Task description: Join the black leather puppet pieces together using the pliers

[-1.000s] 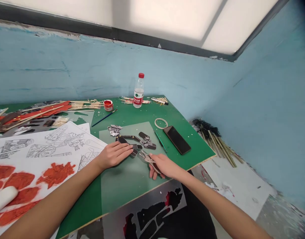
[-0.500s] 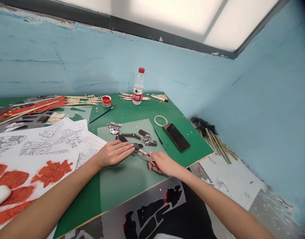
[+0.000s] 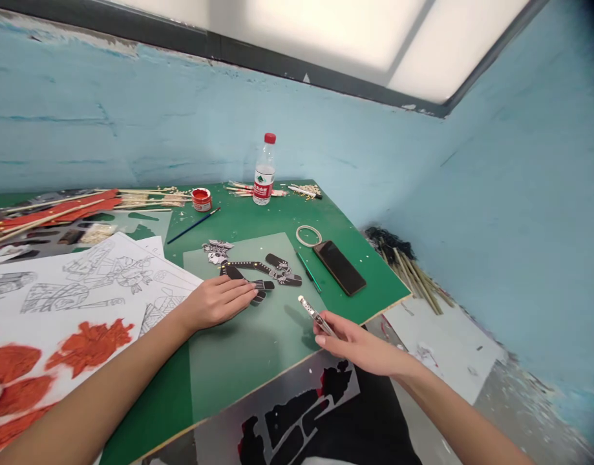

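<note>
My left hand (image 3: 219, 302) lies flat with its fingers stretched over part of a black cut-out figure, pressing it on a translucent sheet (image 3: 238, 355). The figure has a white-and-black patterned head (image 3: 217, 252), a dark jointed arm (image 3: 251, 265) dotted with small pale spots, and patterned end pieces (image 3: 283, 270). Part of its body is hidden under my fingers. My right hand (image 3: 352, 339) is closed around a slim silvery metal tool (image 3: 316, 316) with a pale tip and small dark marks; its exact kind is unclear. That tool is held above the sheet, apart from the figure.
A phone (image 3: 340, 267), a tape roll (image 3: 309, 236) and a green pen (image 3: 309, 271) lie to the right. Behind stand a water bottle (image 3: 264, 174) and a red paint jar (image 3: 201, 199), near a brush (image 3: 194, 225). Drawings (image 3: 107, 271) cover the left. A stencil sheet (image 3: 214, 439) overlaps my lap.
My right hand has drawn the silvery tool away from the figure, toward me and to the right, lifting its tip. My left hand stays on the figure. The view has shifted slightly.
</note>
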Demonstrator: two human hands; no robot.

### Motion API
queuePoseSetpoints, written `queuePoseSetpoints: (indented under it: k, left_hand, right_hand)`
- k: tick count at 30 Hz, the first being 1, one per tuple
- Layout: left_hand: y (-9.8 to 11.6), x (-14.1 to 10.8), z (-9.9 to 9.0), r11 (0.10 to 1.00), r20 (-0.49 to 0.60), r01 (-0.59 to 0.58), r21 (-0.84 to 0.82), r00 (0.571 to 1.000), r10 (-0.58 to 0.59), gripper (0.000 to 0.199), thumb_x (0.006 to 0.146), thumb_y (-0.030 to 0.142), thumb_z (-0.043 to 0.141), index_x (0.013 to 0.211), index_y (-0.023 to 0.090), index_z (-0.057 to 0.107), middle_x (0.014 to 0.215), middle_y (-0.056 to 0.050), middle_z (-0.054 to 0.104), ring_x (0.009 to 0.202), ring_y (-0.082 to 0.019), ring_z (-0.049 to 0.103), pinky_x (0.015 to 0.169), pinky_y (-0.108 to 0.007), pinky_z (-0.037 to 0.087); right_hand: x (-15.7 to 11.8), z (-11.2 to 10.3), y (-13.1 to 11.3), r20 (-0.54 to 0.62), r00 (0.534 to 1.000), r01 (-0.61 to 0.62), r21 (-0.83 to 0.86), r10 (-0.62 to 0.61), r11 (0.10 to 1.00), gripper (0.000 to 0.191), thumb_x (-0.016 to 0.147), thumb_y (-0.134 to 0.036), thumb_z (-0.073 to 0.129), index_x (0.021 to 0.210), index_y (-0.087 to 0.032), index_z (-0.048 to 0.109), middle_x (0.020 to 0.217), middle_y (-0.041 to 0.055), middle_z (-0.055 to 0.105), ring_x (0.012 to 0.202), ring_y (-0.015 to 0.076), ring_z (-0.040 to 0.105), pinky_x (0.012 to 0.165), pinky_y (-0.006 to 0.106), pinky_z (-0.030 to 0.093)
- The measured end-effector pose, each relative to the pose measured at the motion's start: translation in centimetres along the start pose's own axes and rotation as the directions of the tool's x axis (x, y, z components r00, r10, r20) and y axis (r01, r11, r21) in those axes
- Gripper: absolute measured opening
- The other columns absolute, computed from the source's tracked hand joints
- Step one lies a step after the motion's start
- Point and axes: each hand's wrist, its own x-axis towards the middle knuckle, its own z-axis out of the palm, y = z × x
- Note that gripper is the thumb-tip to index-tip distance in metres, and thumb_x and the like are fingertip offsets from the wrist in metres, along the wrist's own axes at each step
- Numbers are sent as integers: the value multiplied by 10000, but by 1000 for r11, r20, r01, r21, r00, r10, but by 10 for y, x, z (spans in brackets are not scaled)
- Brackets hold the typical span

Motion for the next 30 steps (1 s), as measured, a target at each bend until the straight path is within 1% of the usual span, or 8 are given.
queuePoseSetpoints:
  k: [6,10,13,15,18,21,25,30]
  left_hand:
    - [0,3,1,999,61,20,-51,998,-17,216,969,107,619,1165,136,704,1117,-87,811,954,-230,777,772,-348,589]
    - [0,4,1,995,91,67,-74,994,-60,198,981,163,622,1153,168,720,1104,-71,814,954,-224,772,775,-334,590]
    - [-1,3,4,983,117,154,-96,983,-142,209,971,189,630,1152,187,735,1132,-62,808,995,-232,770,823,-344,606]
    - [-1,1,7,967,116,225,-117,970,-212,235,960,173,617,1158,195,741,1136,-58,807,1019,-227,769,886,-350,615]
    - [-3,-3,11,935,122,317,-156,946,-300,282,951,151,583,1184,195,736,1137,-61,805,1023,-207,772,913,-326,627]
    - [-5,-6,14,921,133,349,-173,935,-329,283,959,151,569,1189,187,730,1135,-67,803,1019,-198,776,872,-294,642]
    - [-6,-7,11,961,69,237,-141,971,-229,244,985,161,600,1194,177,725,1143,-75,803,1041,-202,776,937,-318,635]
    - [-3,-7,4,994,13,95,-47,995,-95,365,993,93,579,1347,151,651,1301,-115,744,1242,-247,695,1055,-390,585]
  right_hand:
    - [5,6,23,-99,993,-37,240,63,970,539,687,-529,899,947,-184,576,738,19,679,598,163,642,538,276,527]
    - [18,7,24,-301,954,82,264,1,961,556,670,-516,916,861,-232,479,506,-70,588,392,129,542,403,240,462]
    - [26,10,20,-478,872,248,249,-104,936,501,687,-493,914,856,-220,530,622,-38,655,525,133,624,533,263,563]
    - [30,13,19,-516,847,299,269,-125,915,479,719,-534,881,933,-198,616,785,31,725,706,185,703,640,314,614]
    - [34,16,21,-487,865,280,265,-123,923,531,750,-591,836,1034,-172,677,741,32,687,615,174,638,536,309,556]
    - [38,15,22,-457,876,239,137,-153,961,488,802,-623,781,928,-159,695,630,-24,547,518,100,460,472,249,418]
    - [43,13,12,-298,948,162,151,-112,975,637,892,-785,541,771,-163,614,635,-2,537,556,114,489,462,228,391]
    - [53,19,-5,-125,984,-105,175,128,979,693,945,-800,371,717,-176,568,662,62,657,497,124,534,402,219,426]
